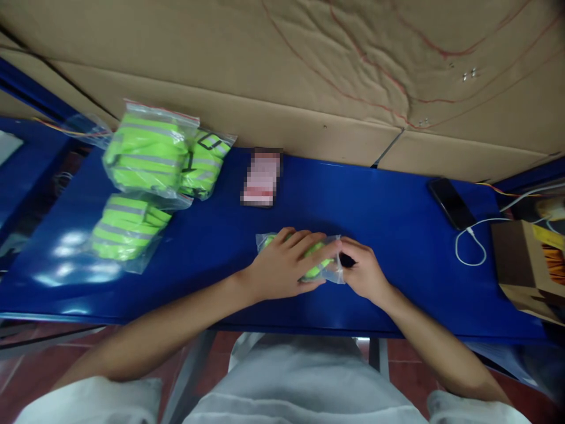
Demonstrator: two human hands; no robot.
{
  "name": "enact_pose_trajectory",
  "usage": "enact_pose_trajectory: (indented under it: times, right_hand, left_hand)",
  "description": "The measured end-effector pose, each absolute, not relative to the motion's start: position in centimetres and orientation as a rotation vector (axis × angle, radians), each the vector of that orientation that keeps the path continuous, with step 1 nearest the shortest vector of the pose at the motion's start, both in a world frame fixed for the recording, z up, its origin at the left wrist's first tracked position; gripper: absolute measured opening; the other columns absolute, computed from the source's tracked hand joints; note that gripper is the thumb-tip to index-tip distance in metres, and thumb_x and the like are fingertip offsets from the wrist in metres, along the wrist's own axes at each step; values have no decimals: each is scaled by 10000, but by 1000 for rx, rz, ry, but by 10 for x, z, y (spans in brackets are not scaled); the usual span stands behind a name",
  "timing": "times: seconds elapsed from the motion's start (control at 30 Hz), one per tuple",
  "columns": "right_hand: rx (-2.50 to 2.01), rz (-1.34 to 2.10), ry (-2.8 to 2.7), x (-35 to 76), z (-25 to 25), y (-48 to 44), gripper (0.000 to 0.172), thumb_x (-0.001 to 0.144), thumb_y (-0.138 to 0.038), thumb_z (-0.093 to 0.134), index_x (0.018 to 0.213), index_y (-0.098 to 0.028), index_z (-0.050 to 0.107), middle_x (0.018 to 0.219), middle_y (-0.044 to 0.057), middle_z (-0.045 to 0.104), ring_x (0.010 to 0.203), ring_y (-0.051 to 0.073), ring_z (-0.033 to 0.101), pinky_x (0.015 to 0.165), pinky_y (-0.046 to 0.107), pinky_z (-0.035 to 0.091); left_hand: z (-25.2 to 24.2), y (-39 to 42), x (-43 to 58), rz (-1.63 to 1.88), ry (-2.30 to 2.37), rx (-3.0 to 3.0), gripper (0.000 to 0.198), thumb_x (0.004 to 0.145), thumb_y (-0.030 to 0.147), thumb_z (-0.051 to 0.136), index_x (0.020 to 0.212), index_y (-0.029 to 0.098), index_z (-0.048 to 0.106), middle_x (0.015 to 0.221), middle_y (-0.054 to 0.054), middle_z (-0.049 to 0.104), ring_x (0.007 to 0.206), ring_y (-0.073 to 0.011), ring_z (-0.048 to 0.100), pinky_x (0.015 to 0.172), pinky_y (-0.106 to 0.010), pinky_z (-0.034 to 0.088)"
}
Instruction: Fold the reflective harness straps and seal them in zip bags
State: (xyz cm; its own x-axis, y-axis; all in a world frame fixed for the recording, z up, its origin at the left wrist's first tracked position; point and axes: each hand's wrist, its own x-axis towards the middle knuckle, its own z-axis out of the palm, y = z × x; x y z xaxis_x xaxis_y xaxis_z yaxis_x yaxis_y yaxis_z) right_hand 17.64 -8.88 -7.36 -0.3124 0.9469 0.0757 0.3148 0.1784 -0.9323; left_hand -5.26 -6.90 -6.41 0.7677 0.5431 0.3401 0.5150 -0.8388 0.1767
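Observation:
A small clear plastic bag (336, 273) with a bright yellow-green item (318, 268) inside lies near the table's front edge, largely covered by my hands. My left hand (285, 265) rests over the bag, its fingers curved across the top and the thumb along the near side. At the bag's right end my right hand (364, 268) is closed, pinching the plastic edge between thumb and fingers. The left index fingertip meets the right fingers there.
Bagged yellow-green reflective vests lie at the left: a large bag (148, 153), one behind it (205, 165) and a smaller one (128, 228). A blurred-out pink-screened rectangle (261, 178), a black phone (450, 203), a white cable (485, 250) and an open cardboard box (518, 259) share the blue table (410, 235).

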Motion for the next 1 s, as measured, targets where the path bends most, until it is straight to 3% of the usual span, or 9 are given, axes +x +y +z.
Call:
enact_pose_trajectory:
  times: [0.13,0.23,0.33,0.43,0.57,0.63,0.73,0.87,1.0]
  right_hand:
    - [-1129,1487,-1719,175,-72,-89,211,862,-399,813,953,-210,792,864,23,786,784,188,738,723,290,601]
    - [-1074,1671,-1764,184,-62,-86,285,963,-430,690,1075,-193,802,948,49,822,842,203,782,755,304,625]
    - [-1213,1392,-1844,195,-50,-82,304,1039,-406,578,1165,-219,782,1085,55,822,976,212,785,877,333,618]
    - [-1298,1137,-1859,200,-43,-81,289,1053,-403,570,1191,-233,759,1173,52,804,1061,205,764,955,323,579]
    - [-1077,1195,-2152,194,-43,-85,277,1011,-414,657,1185,-212,734,1134,67,801,1066,223,751,951,339,553]
    - [-988,1186,-2316,189,-44,-89,245,1030,-355,636,1211,-205,707,1177,83,784,1128,227,725,1033,386,505]
    - [-901,1175,-2442,183,-47,-94,283,1091,-207,482,1323,-227,643,1388,102,706,1310,196,639,1145,430,400]
    - [-820,1179,-2490,183,-49,-98,374,1090,-140,436,1405,-256,599,1566,111,580,1529,199,451,1220,487,291]
    - [-845,1297,-2406,187,-47,-95,403,1064,-196,545,1453,-292,576,1561,108,590,1516,218,486,1243,506,266]
  left_hand:
    - [-63,-72,-52,503,890,2891,717,976,533,618,1588,214,423,1461,-150,638,1263,-323,645,1025,-481,473]
    - [-62,-70,-52,478,925,2826,771,958,571,644,1605,233,397,1476,-143,622,1302,-322,624,1044,-479,472]
    - [-58,-69,-53,473,1031,2721,871,916,688,649,1615,242,381,1494,-154,598,1334,-349,600,1059,-500,477]
    - [-51,-71,-53,471,1107,2535,1005,871,852,539,1627,212,362,1498,-184,584,1355,-379,578,1054,-532,483]
    - [-38,-69,-58,440,1171,2195,719,1058,646,347,1620,199,360,1522,-161,570,1377,-313,572,1114,-501,449]
    - [-33,-64,-64,344,1253,2090,684,1050,606,400,1605,206,394,1483,-150,609,1330,-324,602,1119,-512,436]
    - [-30,-51,-73,138,1266,1977,703,951,678,554,1494,231,558,1364,-119,686,1231,-344,645,1059,-479,461]
    - [-30,-36,-82,33,1005,1723,643,863,699,664,1279,210,695,1103,-56,744,973,-240,687,804,-300,494]
    - [-30,-36,-81,137,797,1464,582,823,599,776,1229,198,662,1059,-34,715,937,-189,659,773,-251,497]
